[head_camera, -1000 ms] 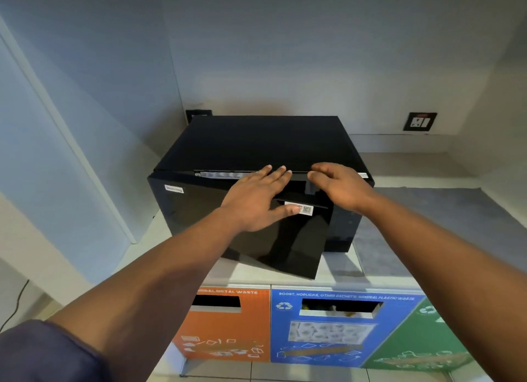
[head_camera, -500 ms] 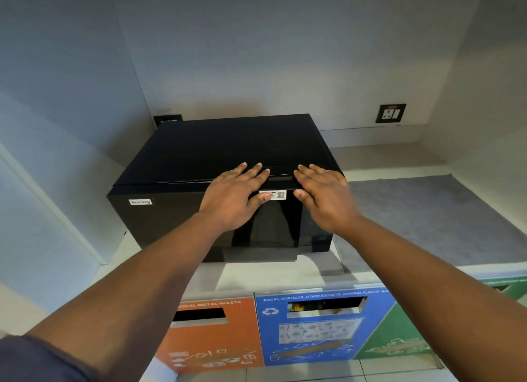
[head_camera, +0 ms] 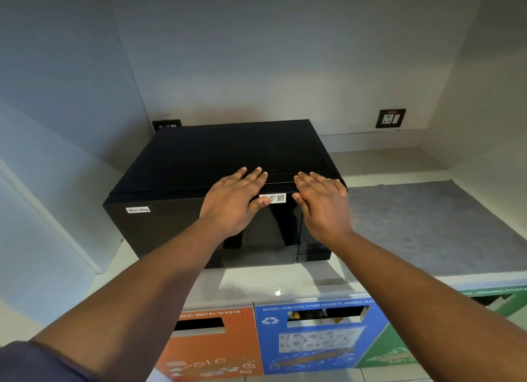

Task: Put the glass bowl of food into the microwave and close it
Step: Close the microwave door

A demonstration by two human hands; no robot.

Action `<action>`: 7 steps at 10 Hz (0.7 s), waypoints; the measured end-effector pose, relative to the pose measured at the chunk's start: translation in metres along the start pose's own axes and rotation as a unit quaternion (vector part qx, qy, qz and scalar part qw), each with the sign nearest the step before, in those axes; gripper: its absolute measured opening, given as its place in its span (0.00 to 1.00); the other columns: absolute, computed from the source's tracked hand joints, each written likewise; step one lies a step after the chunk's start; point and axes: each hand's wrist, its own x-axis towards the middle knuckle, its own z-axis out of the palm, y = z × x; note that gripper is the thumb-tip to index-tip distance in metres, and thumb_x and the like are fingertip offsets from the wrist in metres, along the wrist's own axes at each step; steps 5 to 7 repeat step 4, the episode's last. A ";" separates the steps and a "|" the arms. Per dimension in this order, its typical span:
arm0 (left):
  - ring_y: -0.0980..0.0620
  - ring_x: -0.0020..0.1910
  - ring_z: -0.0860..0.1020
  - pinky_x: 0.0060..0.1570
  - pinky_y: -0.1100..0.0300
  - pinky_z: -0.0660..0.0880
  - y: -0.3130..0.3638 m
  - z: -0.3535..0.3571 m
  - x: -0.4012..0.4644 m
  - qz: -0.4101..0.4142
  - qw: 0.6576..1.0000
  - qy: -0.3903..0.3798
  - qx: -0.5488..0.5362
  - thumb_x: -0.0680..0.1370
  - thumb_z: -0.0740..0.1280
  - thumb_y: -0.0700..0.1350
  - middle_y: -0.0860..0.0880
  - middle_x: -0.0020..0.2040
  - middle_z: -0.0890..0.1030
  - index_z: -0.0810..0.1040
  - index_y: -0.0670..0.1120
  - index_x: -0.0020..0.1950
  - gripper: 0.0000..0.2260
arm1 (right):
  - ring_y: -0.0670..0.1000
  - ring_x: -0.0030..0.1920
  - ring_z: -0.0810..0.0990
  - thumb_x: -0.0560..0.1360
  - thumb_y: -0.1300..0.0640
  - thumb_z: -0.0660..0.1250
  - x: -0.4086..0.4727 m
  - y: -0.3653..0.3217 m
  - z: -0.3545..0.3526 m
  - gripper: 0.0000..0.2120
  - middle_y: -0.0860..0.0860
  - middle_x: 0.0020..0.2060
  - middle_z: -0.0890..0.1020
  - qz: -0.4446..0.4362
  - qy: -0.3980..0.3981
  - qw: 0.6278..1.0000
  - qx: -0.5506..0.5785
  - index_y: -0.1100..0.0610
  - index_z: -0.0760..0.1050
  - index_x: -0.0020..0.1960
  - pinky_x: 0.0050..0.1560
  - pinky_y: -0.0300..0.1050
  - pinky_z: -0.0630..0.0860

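Both your arms reached straight out in front of you, side by side. Your left hand (head_camera: 232, 203) lay flat and wide open on the top front edge of the black microwave (head_camera: 222, 167), fingers spread over the edge and the thumb touching a small white sticker (head_camera: 275, 198) on the door. Your right hand (head_camera: 320, 203) was just beside it, also flat and wide open, pressing on the upper right part of the front. Neither hand held anything. The microwave door (head_camera: 176, 227) was shut flat against the box. The glass bowl of food could not be seen; the dark door hid whatever was inside. A little white label (head_camera: 138, 209) saying "Non-Veg" sat on the door's upper left corner. The microwave stood on a pale worktop (head_camera: 256, 281), with a grey mat (head_camera: 427, 224) on its right. Under the worktop were bins: an orange bin (head_camera: 214, 350), whose slot looked dark, and a blue bin (head_camera: 319, 339), with some scraps showing in its slot. A wall socket (head_camera: 390, 118) sat on the back wall.
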 end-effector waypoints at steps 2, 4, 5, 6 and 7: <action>0.48 0.83 0.56 0.77 0.48 0.60 0.002 -0.001 -0.002 0.000 1.000 -0.009 0.011 0.84 0.51 0.65 0.53 0.84 0.58 0.54 0.54 0.83 0.30 | 0.54 0.74 0.71 0.84 0.47 0.59 0.000 0.000 0.003 0.21 0.50 0.71 0.77 -0.001 0.002 1.000 -0.005 0.53 0.72 0.74 0.72 0.55 0.62; 0.48 0.84 0.45 0.80 0.49 0.47 0.006 -0.010 -0.004 -0.030 0.999 0.001 -0.021 0.85 0.46 0.62 0.50 0.85 0.49 0.47 0.50 0.84 0.31 | 0.53 0.78 0.64 0.84 0.43 0.49 -0.001 -0.008 -0.012 0.26 0.51 0.77 0.69 0.003 -0.028 1.000 -0.001 0.53 0.63 0.79 0.75 0.54 0.59; 0.48 0.84 0.45 0.80 0.49 0.47 0.006 -0.010 -0.004 -0.030 0.999 0.001 -0.021 0.85 0.46 0.62 0.50 0.85 0.49 0.47 0.50 0.84 0.31 | 0.53 0.78 0.64 0.84 0.43 0.49 -0.001 -0.008 -0.012 0.26 0.51 0.77 0.69 0.003 -0.028 1.000 -0.001 0.53 0.63 0.79 0.75 0.54 0.59; 0.48 0.84 0.45 0.80 0.49 0.47 0.006 -0.010 -0.004 -0.030 0.999 0.001 -0.021 0.85 0.46 0.62 0.50 0.85 0.49 0.47 0.50 0.84 0.31 | 0.53 0.78 0.64 0.84 0.43 0.49 -0.001 -0.008 -0.012 0.26 0.51 0.77 0.69 0.003 -0.028 1.000 -0.001 0.53 0.63 0.79 0.75 0.54 0.59; 0.48 0.84 0.45 0.80 0.49 0.47 0.006 -0.010 -0.004 -0.030 0.999 0.001 -0.021 0.85 0.46 0.62 0.50 0.85 0.49 0.47 0.50 0.84 0.31 | 0.53 0.78 0.64 0.84 0.43 0.49 -0.001 -0.008 -0.012 0.26 0.51 0.77 0.69 0.003 -0.028 1.000 -0.001 0.53 0.63 0.79 0.75 0.54 0.59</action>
